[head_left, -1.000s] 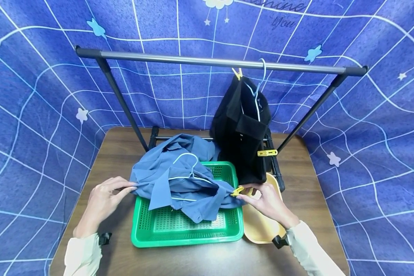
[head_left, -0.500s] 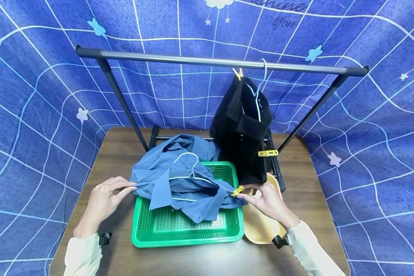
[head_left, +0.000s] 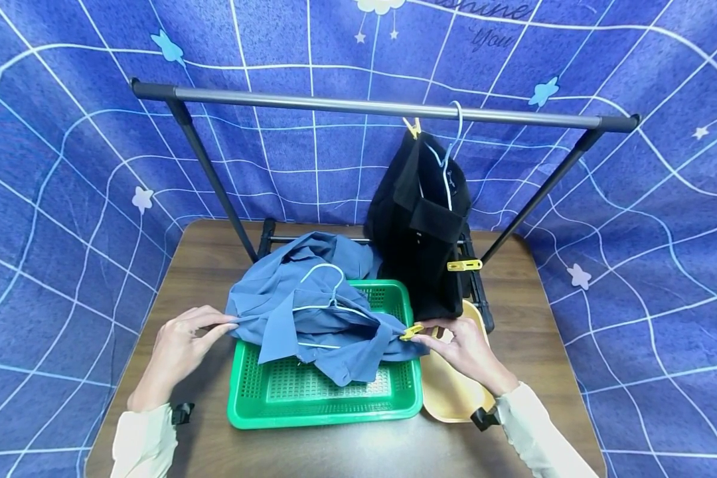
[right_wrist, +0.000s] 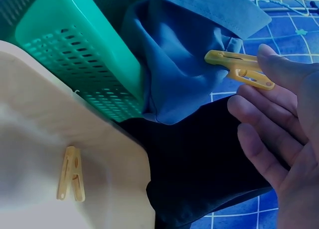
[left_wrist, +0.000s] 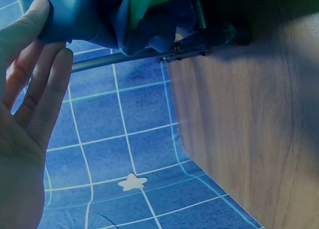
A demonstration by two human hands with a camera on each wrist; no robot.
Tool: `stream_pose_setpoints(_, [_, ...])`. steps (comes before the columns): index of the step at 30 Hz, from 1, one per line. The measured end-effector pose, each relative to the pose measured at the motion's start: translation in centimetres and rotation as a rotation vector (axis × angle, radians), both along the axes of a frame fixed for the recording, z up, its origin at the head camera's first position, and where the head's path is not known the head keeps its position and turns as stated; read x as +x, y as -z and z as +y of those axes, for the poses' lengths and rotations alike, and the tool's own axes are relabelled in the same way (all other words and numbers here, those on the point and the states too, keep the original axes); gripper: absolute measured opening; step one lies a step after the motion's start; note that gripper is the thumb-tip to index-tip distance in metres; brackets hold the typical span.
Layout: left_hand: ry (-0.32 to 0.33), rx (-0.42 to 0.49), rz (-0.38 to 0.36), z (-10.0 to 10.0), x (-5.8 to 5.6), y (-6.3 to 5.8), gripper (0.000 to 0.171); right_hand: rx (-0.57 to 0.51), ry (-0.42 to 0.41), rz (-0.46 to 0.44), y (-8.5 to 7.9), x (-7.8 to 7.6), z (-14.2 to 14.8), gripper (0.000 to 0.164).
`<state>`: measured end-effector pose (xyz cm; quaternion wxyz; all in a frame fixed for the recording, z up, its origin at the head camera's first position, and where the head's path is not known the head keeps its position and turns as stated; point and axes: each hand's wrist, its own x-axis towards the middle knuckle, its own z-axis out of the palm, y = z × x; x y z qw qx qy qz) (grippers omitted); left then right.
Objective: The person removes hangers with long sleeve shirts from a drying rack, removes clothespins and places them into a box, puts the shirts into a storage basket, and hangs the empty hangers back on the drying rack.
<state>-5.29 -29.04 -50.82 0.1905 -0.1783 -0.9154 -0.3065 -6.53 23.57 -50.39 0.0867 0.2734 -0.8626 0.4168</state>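
Pinching one end of the blue shirt [head_left: 277,338] between thumb and fingers, the left hand [head_left: 176,345] is just left of the green basket [head_left: 328,421], while the right hand [head_left: 463,345] grips a yellow clothespin [right_wrist: 230,62] whose tip meets the shirt's opposite end. The shirt, a pale hanger [head_left: 333,303] inside it, lies draped over the basket's rear part on the tabletop [head_left: 215,448], in front of the metal rail [head_left: 311,103].
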Motion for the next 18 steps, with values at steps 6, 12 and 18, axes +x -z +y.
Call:
stream_pose_setpoints(6, [0.002,0.000,0.003,0.03,0.01,0.00,0.031,-0.031,-0.015,0.000,0.17,0.10,0.11,0.018])
stream_pose_setpoints(12, [0.002,0.004,0.003,0.05,0.00,-0.02,0.031,-0.053,-0.006,0.044,0.32,0.31,0.14,0.020])
stream_pose_setpoints(18, [0.005,0.006,-0.001,0.00,-0.02,0.06,0.031,-0.050,0.015,0.111,0.54,0.47,0.21,0.023])
